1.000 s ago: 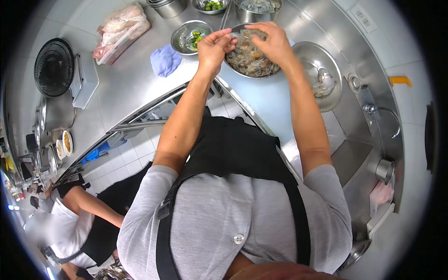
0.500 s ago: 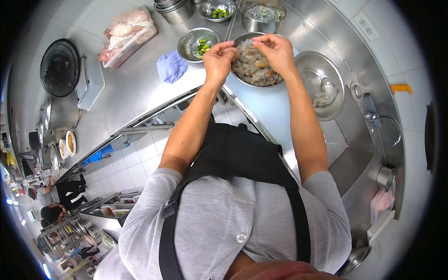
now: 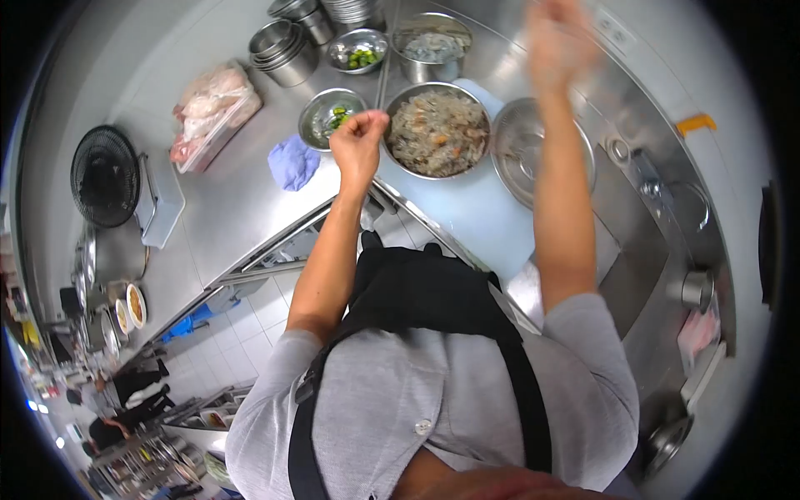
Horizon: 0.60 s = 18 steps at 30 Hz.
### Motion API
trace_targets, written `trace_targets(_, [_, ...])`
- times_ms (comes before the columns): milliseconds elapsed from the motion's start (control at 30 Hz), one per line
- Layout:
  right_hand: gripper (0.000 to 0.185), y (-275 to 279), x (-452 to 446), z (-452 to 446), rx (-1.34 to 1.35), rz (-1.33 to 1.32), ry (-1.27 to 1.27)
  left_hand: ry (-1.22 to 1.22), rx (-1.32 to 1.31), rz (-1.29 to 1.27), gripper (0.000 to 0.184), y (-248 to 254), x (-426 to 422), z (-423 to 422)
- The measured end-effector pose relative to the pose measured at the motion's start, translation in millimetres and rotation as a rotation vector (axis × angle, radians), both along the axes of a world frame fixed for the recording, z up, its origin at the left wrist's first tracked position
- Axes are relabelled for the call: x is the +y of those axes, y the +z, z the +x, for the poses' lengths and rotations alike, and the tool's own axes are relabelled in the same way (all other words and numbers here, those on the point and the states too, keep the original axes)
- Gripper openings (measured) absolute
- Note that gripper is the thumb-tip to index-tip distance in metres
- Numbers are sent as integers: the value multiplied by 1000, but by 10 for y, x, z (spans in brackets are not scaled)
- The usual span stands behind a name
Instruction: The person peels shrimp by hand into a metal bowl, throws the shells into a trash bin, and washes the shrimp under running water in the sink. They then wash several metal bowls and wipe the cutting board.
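My left hand (image 3: 358, 143) hovers at the left rim of a metal bowl (image 3: 395, 158) heaped with greyish shrimp shells and heads (image 3: 438, 132). Its fingers are curled into a pinch, and whatever they may hold cannot be made out. My right hand (image 3: 562, 48) is raised beyond the metal colander (image 3: 505, 172), so smeared by motion that its fingers do not read. The right forearm partly covers the colander, in which some shrimp lie. Behind the shell bowl stands a metal pot (image 3: 417, 68) with pale peeled shrimp (image 3: 433, 47).
A small bowl (image 3: 310, 127) with cut green pieces and a blue cloth (image 3: 293, 162) lie left of my left hand. Another bowl (image 3: 357, 65) holds green pieces. A pale cutting board (image 3: 467, 208) lies in front. The sink tap (image 3: 654, 187) is at right.
My right hand has left the shell bowl and swung up and to the right. My left hand has drawn slightly left, off the shells. The whole view has shifted.
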State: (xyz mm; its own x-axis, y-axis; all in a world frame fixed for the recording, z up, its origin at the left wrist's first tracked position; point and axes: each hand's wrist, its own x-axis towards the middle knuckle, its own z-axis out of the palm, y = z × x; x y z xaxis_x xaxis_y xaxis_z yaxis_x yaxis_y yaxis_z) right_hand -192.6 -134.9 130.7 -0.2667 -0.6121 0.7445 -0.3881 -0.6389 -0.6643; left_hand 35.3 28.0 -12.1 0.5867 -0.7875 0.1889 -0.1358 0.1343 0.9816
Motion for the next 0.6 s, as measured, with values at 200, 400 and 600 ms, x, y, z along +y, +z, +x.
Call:
trace_targets(200, [24,-897,-107,-415,571,522,380,-165,-529,-61,21,3,-303,-129])
trace_targets(400, [18,-1206,107,-1657,673,735,337,-336,-1206,-38,37,117,-48,-637])
trace_targets(600, [10,-1352,428,-2104,950,822,351,-280,-1247,45,33,10,-89,-663])
